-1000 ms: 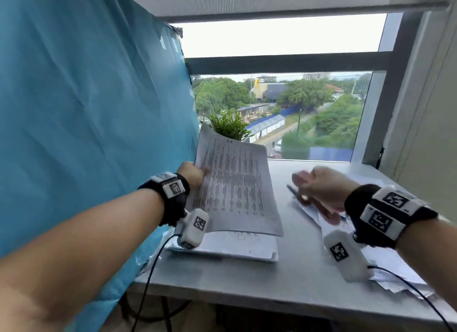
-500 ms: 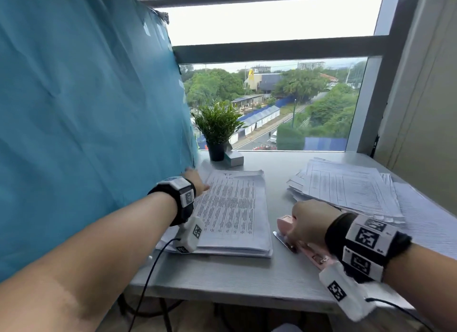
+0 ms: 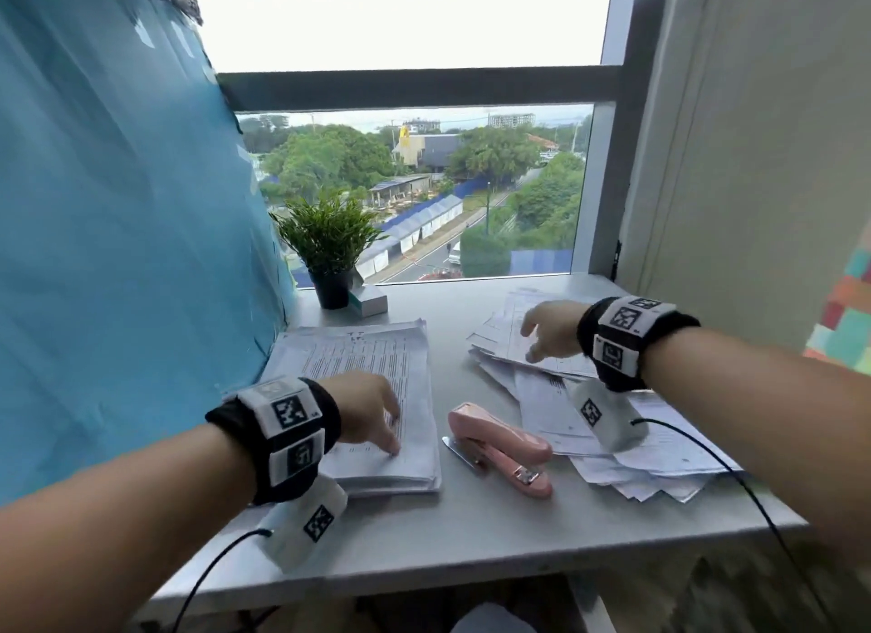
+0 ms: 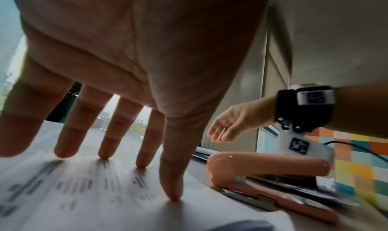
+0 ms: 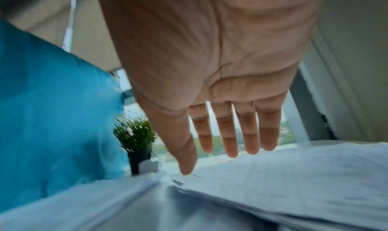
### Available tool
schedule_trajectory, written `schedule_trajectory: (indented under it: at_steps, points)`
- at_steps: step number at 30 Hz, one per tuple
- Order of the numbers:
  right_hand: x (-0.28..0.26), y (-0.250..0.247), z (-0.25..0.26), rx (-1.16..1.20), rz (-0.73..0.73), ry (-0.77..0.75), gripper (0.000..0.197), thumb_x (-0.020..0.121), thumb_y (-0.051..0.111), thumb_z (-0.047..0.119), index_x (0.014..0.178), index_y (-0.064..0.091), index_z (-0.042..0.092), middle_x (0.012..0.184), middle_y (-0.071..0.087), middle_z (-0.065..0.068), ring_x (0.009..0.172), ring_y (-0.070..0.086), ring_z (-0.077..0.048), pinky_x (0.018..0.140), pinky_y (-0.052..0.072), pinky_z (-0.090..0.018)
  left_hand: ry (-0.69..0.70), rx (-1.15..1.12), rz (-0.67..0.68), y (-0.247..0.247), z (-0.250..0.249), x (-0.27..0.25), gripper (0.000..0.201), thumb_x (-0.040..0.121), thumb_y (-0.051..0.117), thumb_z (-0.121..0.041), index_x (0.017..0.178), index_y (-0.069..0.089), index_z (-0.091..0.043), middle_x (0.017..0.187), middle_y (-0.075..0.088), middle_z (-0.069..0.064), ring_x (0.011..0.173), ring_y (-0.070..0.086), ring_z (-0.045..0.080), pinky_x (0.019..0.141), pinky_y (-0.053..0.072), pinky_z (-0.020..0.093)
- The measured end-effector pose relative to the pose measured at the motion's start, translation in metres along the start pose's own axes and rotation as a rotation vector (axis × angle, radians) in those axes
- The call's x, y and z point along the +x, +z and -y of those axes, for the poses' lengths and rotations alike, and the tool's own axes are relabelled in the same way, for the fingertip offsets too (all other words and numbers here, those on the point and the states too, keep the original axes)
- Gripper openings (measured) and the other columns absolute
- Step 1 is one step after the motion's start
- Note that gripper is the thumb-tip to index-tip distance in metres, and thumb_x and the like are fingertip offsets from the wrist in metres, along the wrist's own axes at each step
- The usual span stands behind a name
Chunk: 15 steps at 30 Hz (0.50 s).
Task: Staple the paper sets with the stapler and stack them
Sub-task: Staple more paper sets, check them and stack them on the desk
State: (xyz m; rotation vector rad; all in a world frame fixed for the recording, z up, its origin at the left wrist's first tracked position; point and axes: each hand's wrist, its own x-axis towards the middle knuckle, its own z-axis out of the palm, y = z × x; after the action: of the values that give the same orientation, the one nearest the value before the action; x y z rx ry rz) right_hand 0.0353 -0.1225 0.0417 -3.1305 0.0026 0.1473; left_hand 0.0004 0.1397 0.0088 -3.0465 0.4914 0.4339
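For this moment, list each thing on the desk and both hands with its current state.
Left hand: fingers spread, fingertips pressing the neat stack.
Neat stack: squared, lying flat.
Right hand: open, above the loose papers.
Loose papers: fanned, untidy.
Stapler: closed, lying free between the piles.
Potted plant: upright.

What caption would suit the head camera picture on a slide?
Left hand rests on the neat paper stack, right hand reaches over loose sheets, pink stapler lies between.

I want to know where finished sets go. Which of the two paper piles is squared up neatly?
The left pile, under the left hand: its edges line up. The right pile beyond the stapler is fanned and askew.
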Motion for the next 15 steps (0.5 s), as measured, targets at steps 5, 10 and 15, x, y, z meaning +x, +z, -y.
schedule_trajectory:
  at_steps: [5, 10, 15]
  points:
    - [0.021, 0.036, -0.024, -0.147, 0.094, 0.079, 0.058, 0.083, 0.068, 0.042, 0.128, 0.058, 0.008, 0.128, 0.061, -0.009, 0.117, 0.057, -0.026, 0.098, 0.047, -0.035, 0.016, 0.001, -0.015, 0.004, -0.008, -0.003, 0.054, 0.079, 0.074, -0.044, 0.129, 0.060, -0.029, 0.131, 0.060, -0.005, 0.118, 0.056, 0.018, 0.095, 0.042, 0.027]
    - [0.021, 0.034, -0.025, -0.150, 0.052, 0.030, 0.028, 0.088, 0.061, 0.025, 0.109, 0.068, 0.007, 0.107, 0.068, -0.009, 0.099, 0.063, -0.026, 0.078, 0.049, -0.028, 0.015, -0.041, -0.025, 0.006, -0.007, -0.004, 0.053, 0.081, 0.074, -0.041, 0.130, 0.060, -0.027, 0.132, 0.060, -0.004, 0.117, 0.057, 0.016, 0.097, 0.042, 0.025]
    - [0.015, 0.018, -0.028, -0.012, -0.122, 0.033, 0.021, 0.091, 0.051, 0.017, 0.094, 0.067, 0.004, 0.097, 0.066, -0.013, 0.080, 0.056, -0.026, 0.069, 0.045, -0.028, 0.015, -0.074, -0.007, 0.008, -0.006, -0.003, 0.055, 0.080, 0.074, -0.042, 0.131, 0.059, -0.027, 0.134, 0.057, -0.003, 0.122, 0.054, 0.018, 0.103, 0.042, 0.030]
